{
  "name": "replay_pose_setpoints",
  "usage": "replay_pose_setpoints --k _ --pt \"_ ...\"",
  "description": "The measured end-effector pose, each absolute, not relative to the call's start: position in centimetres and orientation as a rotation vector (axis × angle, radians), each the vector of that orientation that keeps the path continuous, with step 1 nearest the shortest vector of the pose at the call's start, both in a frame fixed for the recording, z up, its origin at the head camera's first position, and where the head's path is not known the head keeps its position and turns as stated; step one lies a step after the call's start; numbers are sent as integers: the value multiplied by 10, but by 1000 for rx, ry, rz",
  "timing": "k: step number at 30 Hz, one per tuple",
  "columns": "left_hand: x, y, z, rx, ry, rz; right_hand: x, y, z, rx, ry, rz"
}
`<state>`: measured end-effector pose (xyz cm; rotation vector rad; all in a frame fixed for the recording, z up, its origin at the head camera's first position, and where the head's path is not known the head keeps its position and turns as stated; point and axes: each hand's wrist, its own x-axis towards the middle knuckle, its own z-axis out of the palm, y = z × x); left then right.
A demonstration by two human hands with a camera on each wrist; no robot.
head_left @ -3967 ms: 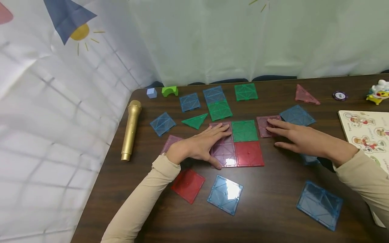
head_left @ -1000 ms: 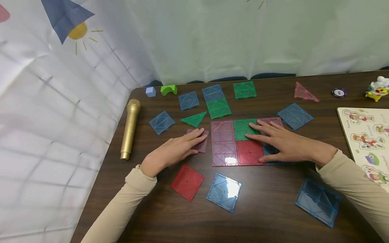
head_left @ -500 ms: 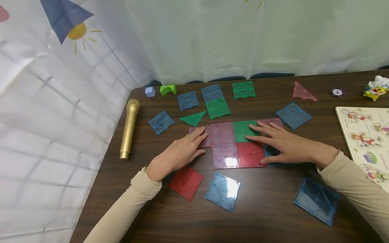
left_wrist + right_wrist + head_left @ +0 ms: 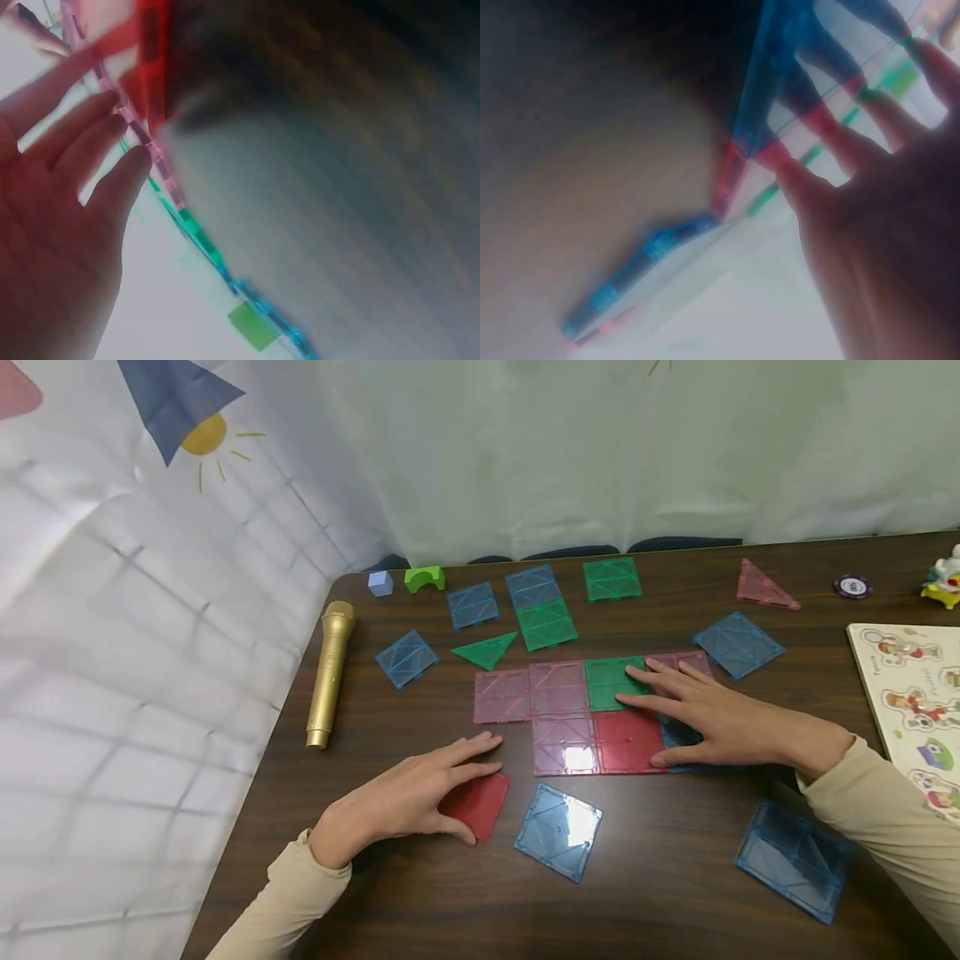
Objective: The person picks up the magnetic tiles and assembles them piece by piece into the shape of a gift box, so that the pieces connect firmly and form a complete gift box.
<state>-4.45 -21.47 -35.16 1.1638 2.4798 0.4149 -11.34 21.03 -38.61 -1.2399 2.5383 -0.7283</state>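
My left hand (image 4: pixel 405 793) lies over a loose red square magnetic tile (image 4: pixel 487 806), its fingers stretched across it and its thumb near the tile's lower corner. My right hand (image 4: pixel 742 722) is spread over the right part of a patch of joined tiles. Its fingertips touch the green tile (image 4: pixel 602 689). Beneath it, partly covered, are a pink tile (image 4: pixel 693 662) and a blue tile (image 4: pixel 677 735). Also in the patch are an upper purple tile (image 4: pixel 558 687), a lower purple tile (image 4: pixel 555 743) and a red tile (image 4: pixel 630 747). Another purple tile (image 4: pixel 502 696) adjoins on the left.
Nearby lie a loose blue tile (image 4: pixel 557 833), another blue tile (image 4: pixel 797 860) and a green triangle (image 4: pixel 487 651). More tiles lie at the back. A gold microphone (image 4: pixel 330 677) stands off left; a picture board (image 4: pixel 911 693), a poker chip (image 4: pixel 852 586) and a small figurine (image 4: pixel 947 581) are at right.
My left hand slid a purple tile rightward against the patch, left it, and moved down onto the red tile, which has shifted slightly. Earlier, my right hand brought the pink tile to the green one.
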Motion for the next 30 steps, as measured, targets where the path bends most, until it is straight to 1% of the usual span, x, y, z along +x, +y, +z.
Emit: replay_pose_setpoints --k 7,10,14,18,21,24,30 --pt "-66 -195 -361 1344 2624 143 -114 211 -388 -1249 2541 -724" --pt "-76 -184 -361 1365 2623 115 -114 211 -388 -1247 2542 -724" --pt "-86 -176 -361 1252 2622 122 -114 211 -387 -1224 2541 -717" --pt "-90 -174 -360 1121 2602 151 -114 211 -387 -1228 2544 -713" --pt "-87 -171 -358 1094 2588 160 -115 211 -388 -1239 2548 -719" --pt "-77 -164 -354 1109 2565 160 -115 211 -387 -1234 2542 -720" --pt "-41 -143 -351 1360 2403 123 -114 210 -386 -1207 2534 -725"
